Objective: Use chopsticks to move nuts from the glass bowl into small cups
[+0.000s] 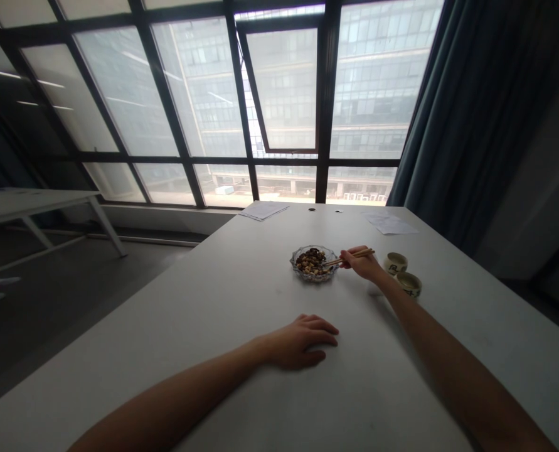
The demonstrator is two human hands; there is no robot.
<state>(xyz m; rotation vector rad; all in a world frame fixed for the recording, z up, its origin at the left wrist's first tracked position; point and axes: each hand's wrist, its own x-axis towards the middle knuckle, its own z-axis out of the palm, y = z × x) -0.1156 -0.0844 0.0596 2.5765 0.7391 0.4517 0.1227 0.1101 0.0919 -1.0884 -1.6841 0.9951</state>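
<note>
A long white worktop (189, 320) runs toward a wall of tall windows, with a sheet of white paper (264, 210) near its far edge and another (390, 223) near the far right corner. Toward the middle of the worktop sits a shallow cut-glass dish (302, 271) holding a heap of small brown nuts (311, 261). Just right of it stand two small cream ceramic cups (396, 263) with dark markings. The right hand (362, 263) is closed around a pair of slim wooden chopsticks (357, 255), their tips reaching over the dish. The left hand (302, 342) lies open and palm-down on the bare worktop, nearer the near edge, well apart from the dish.
</note>
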